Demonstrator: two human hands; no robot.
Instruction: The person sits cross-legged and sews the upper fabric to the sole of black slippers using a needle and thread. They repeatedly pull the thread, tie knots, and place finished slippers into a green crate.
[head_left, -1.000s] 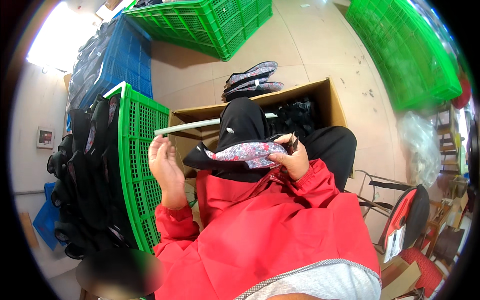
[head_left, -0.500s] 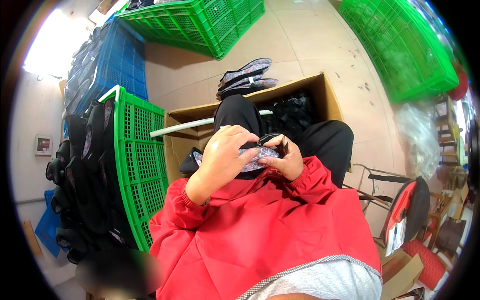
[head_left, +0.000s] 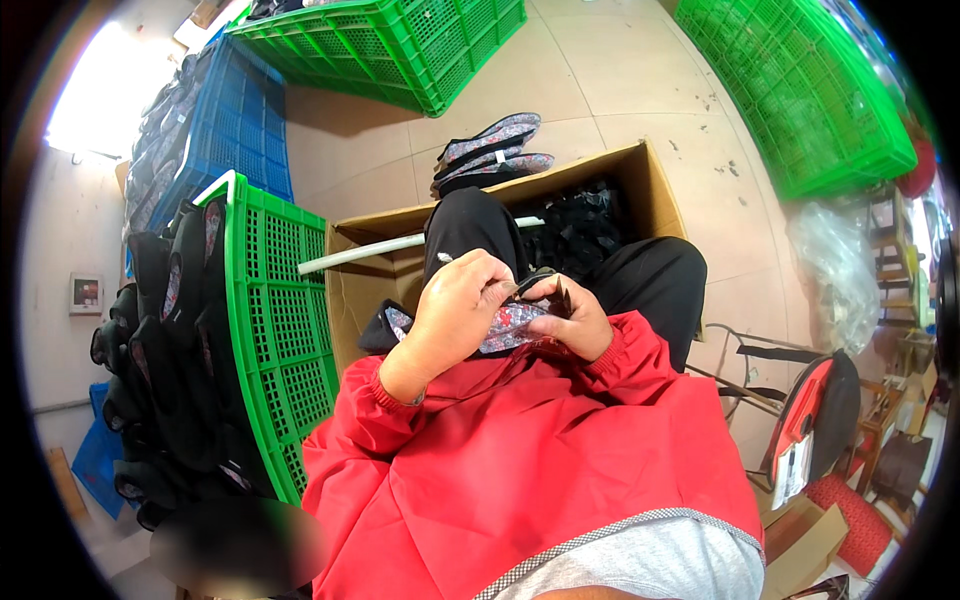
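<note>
A black shoe with a floral lining (head_left: 512, 328) lies across my lap, held between my two hands. With thumb and fingers pinched together, my left hand (head_left: 455, 308) grips its dark upper edge. My right hand (head_left: 575, 322) is closed on the other end, the thumb pressed on the floral lining. A slim dark piece stands up between the right fingers; its kind cannot be made out. The black toe of the shoe pokes out left of my left wrist. On my left knee sits a small whitish scrap (head_left: 445, 257).
Beyond my knees stands a cardboard box (head_left: 660, 205) with black items and a pale rod (head_left: 370, 252) across it. Several floral-lined shoes (head_left: 490, 158) are stacked behind it. A green crate (head_left: 285, 320) holding black shoes (head_left: 175, 390) is at left; a folding stool (head_left: 815, 420) is at right.
My left hand has rolled inward and its fingers have closed more tightly at the shoe's edge. More of the floral lining shows. A whitish scrap now shows on my left knee.
</note>
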